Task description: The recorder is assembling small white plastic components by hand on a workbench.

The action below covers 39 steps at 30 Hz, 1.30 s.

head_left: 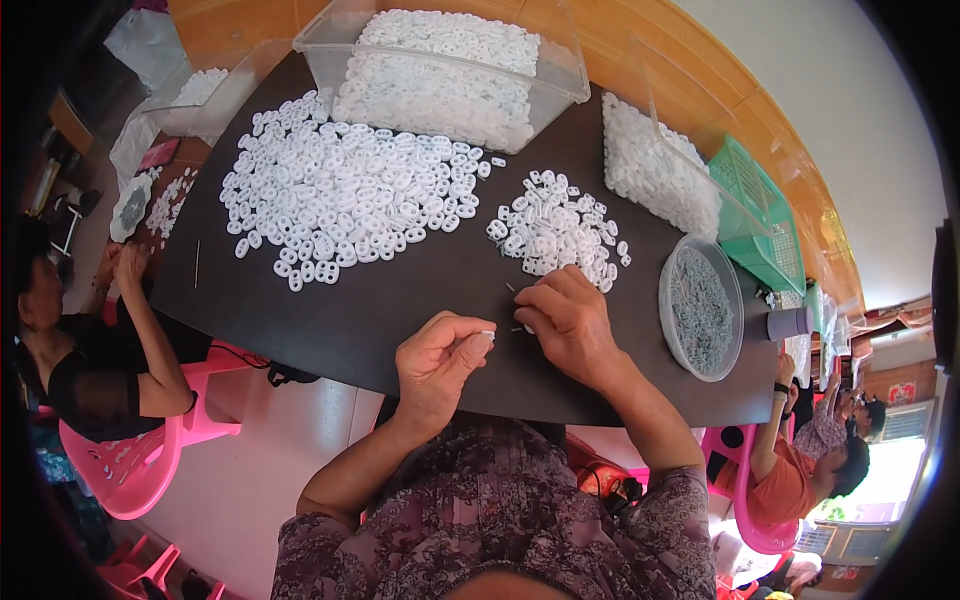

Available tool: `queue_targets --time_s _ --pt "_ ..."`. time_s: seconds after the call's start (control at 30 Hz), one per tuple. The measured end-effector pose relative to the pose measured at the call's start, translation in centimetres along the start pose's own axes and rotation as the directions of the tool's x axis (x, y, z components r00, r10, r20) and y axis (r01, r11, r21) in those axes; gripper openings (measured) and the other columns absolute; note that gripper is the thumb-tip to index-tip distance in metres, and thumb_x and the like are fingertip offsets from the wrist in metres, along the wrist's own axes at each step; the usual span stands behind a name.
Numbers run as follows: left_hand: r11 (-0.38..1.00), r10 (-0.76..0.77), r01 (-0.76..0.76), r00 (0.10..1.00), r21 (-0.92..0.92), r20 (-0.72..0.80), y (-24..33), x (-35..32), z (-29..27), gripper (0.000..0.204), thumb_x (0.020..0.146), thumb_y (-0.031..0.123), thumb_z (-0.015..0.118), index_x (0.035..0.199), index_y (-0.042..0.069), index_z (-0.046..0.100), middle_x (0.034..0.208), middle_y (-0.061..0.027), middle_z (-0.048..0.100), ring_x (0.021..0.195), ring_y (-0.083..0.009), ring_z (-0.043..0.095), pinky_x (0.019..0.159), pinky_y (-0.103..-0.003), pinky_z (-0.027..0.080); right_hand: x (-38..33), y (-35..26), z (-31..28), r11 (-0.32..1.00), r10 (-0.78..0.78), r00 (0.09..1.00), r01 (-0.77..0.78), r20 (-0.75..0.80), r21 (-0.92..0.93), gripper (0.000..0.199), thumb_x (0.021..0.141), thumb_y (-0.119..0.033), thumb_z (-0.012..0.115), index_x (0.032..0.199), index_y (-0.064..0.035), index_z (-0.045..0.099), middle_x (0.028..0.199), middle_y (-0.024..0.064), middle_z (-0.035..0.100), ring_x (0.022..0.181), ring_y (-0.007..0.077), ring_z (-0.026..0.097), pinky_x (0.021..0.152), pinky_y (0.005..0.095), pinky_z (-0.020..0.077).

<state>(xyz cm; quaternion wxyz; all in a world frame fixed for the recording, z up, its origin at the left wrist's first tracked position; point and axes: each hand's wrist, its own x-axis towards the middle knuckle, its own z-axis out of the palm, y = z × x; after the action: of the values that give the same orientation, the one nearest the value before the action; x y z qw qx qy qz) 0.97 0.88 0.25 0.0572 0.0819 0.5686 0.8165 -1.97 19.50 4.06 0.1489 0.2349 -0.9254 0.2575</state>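
Note:
Near the table's front edge, my left hand (438, 370) pinches a small white plastic piece (488, 335) between thumb and fingertips. Just to its right, my right hand (570, 325) is closed, and thin grey metal pins (511, 287) poke out at its fingertips; whether they are screws or nails is too small to tell. The two hands are close but apart. Beyond the right hand lies a small heap of white oval two-hole pieces (560, 225), some with grey pins in them. A much larger heap of these white pieces (340, 190) spreads over the table's left half.
A clear bin (560, 85) full of white pieces stands at the back, with another clear bin (690, 150) to its right. On the right are a round tub (735, 330) of grey pins, a green basket (790, 245) and a grey cup (790, 322). People sit at both sides.

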Motion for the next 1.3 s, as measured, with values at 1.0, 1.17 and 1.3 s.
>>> queue_targets --time_s 1.0,1.17,1.3 --pt "0.991 -0.098 0.095 0.995 -0.099 -0.028 0.3 0.2 0.5 0.016 0.089 0.01 0.061 0.102 0.0 0.064 0.084 -0.0026 0.062 0.069 -0.0055 0.057 0.06 -0.018 0.046 -1.8 -2.4 -0.8 0.929 0.123 0.991 -0.133 0.051 0.346 0.017 0.073 0.004 0.067 0.085 -0.002 0.058 0.083 0.0077 0.058 0.07 0.0166 0.056 0.061 0.0274 0.0462" --pt "0.988 -0.097 0.096 0.995 -0.124 0.0 0.7 0.2 1.4 0.018 0.09 0.011 0.061 0.104 0.0 0.062 0.085 -0.0034 0.064 0.068 -0.0051 0.056 0.06 -0.017 0.045 -2.1 -2.9 -1.2 0.765 0.311 0.945 -0.314 0.104 0.562 0.013 0.076 0.004 0.066 0.087 -0.0012 0.061 0.084 0.0029 0.058 0.071 0.0089 0.054 0.063 0.0229 0.0445" --pt "0.984 -0.121 0.119 0.993 -0.129 -0.013 0.8 0.2 2.1 0.016 0.089 0.009 0.061 0.099 -0.003 0.062 0.081 -0.0058 0.063 0.064 -0.0075 0.056 0.058 -0.019 0.045 -2.5 -3.0 -1.4 0.702 0.375 0.916 -0.382 0.144 0.601 0.013 0.076 0.004 0.065 0.087 -0.0013 0.062 0.084 0.0015 0.059 0.071 0.007 0.052 0.063 0.0217 0.0431"
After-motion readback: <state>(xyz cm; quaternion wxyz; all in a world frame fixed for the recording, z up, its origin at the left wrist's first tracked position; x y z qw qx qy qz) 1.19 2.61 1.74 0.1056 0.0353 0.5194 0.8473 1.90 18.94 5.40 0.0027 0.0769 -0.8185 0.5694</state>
